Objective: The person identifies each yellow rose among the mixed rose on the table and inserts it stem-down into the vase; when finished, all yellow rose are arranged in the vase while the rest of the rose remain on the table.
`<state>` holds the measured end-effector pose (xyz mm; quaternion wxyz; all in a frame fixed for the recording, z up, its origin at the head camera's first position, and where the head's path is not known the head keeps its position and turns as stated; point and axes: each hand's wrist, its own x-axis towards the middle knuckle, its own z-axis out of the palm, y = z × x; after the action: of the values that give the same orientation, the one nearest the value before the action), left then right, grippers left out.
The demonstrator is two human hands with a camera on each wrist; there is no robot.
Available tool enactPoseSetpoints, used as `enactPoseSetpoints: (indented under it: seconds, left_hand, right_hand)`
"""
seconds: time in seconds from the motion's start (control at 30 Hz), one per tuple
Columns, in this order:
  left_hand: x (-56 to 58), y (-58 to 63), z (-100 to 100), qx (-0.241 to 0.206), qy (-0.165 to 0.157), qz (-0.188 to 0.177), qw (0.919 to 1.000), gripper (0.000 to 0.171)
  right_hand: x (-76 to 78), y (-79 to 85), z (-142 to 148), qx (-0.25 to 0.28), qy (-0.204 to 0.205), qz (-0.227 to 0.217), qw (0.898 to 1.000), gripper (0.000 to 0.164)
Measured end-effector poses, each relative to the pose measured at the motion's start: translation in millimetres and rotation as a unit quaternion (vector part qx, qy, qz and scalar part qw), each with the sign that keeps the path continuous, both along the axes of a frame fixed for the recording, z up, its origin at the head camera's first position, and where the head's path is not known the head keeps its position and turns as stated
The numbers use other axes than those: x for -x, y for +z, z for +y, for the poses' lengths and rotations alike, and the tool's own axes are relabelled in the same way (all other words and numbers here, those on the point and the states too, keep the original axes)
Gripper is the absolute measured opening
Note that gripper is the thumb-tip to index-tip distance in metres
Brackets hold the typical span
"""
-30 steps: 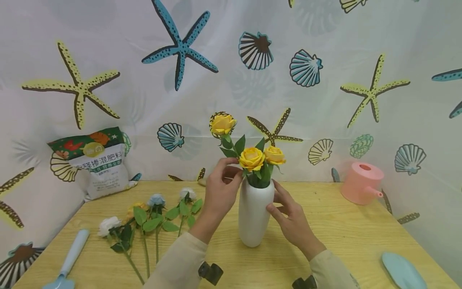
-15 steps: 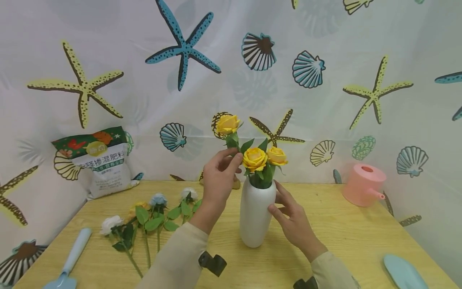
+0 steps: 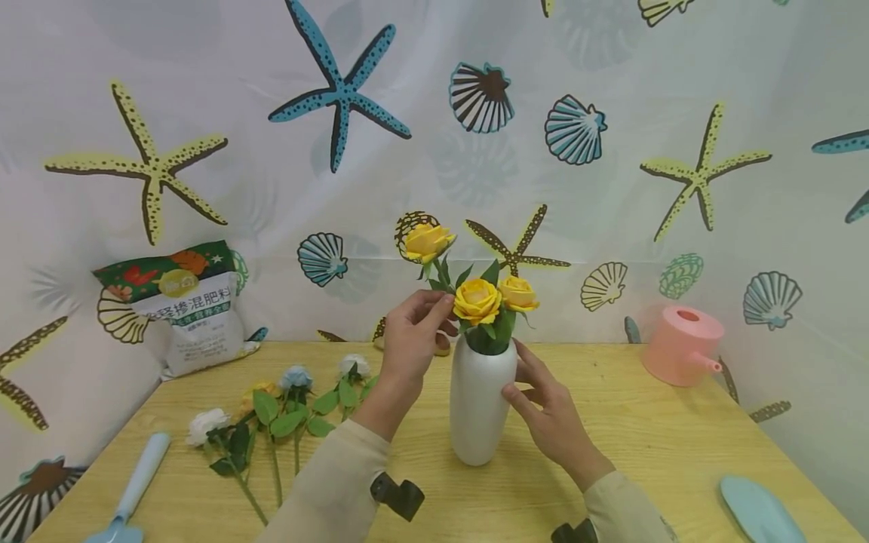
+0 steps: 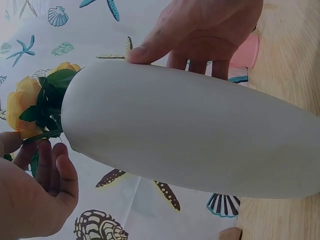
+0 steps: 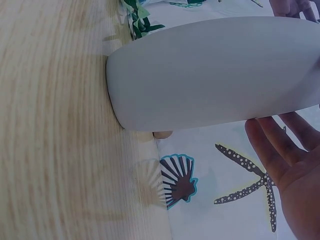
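Note:
A tall white vase [image 3: 478, 411] stands upright on the table, with two yellow roses [image 3: 477, 299] in its mouth. My left hand [image 3: 413, 339] is just left of the vase mouth, pinching a third yellow rose [image 3: 429, 243] low under its leaves; this bloom rises above the others and leans left. In the left wrist view, a green stem shows at the left thumb and fingertips, beside the vase rim. On the vase's right side, my right hand [image 3: 551, 415] holds its upper part, thumb in front and fingers behind. The right wrist view shows fingertips [image 5: 254, 126] against the vase wall.
Several loose flowers, among them a white rose [image 3: 207, 427] and a blue rose [image 3: 296, 377], lie left on the wooden table. A light blue trowel [image 3: 139, 483], a fertilizer bag [image 3: 197, 317], a pink watering can [image 3: 682, 347] and a pale blue scoop-like piece [image 3: 762, 509] surround the workspace.
The left hand's yellow rose has turned and come slightly lower and to the right, nearer the other blooms. The left fingers have shifted on the stem; the right hand and vase stay put.

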<state>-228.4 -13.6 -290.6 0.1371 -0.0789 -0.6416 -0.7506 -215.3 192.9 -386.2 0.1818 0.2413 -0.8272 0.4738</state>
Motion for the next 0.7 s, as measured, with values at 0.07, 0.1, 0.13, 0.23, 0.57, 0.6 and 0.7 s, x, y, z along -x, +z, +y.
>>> enactPoseSetpoints:
  seconds: [0.07, 0.1, 0.13, 0.23, 0.57, 0.6, 0.7]
  left_hand:
    - [0.5, -1.2, -1, 0.001, -0.002, 0.005, 1.0, 0.019]
    - [0.2, -1.1, -1, 0.004, -0.002, 0.007, 1.0, 0.018]
    - [-0.1, -1.0, -1, 0.009, 0.0, 0.011, 0.9999, 0.018]
    - [-1.3, -0.1, 0, 0.035, 0.008, 0.02, 0.9992, 0.017]
    - [-5.9, 7.7, 0, 0.077, 0.015, 0.042, 0.9961, 0.017]
    - [-6.1, 8.6, -1, 0.075, 0.014, 0.041, 0.9962, 0.018]
    - [-6.1, 11.1, -4, 0.07, 0.016, 0.04, 0.9966, 0.02]
  right_hand:
    - [0.2, 0.2, 0, -0.001, -0.001, -0.001, 1.0, 0.066]
    - [0.2, 0.2, 0, -0.003, -0.003, -0.002, 1.0, 0.066]
    - [0.4, 0.1, 1, -0.004, -0.004, -0.002, 1.0, 0.066]
    - [0.4, -0.2, 1, -0.007, -0.005, -0.004, 1.0, 0.067]
    - [-1.1, 0.7, -1, -0.001, 0.002, -0.001, 1.0, 0.065]
    - [-1.2, 0.6, -1, -0.001, 0.002, 0.0, 1.0, 0.065]
    - [-0.8, 0.1, -1, -0.002, 0.001, 0.003, 1.0, 0.065]
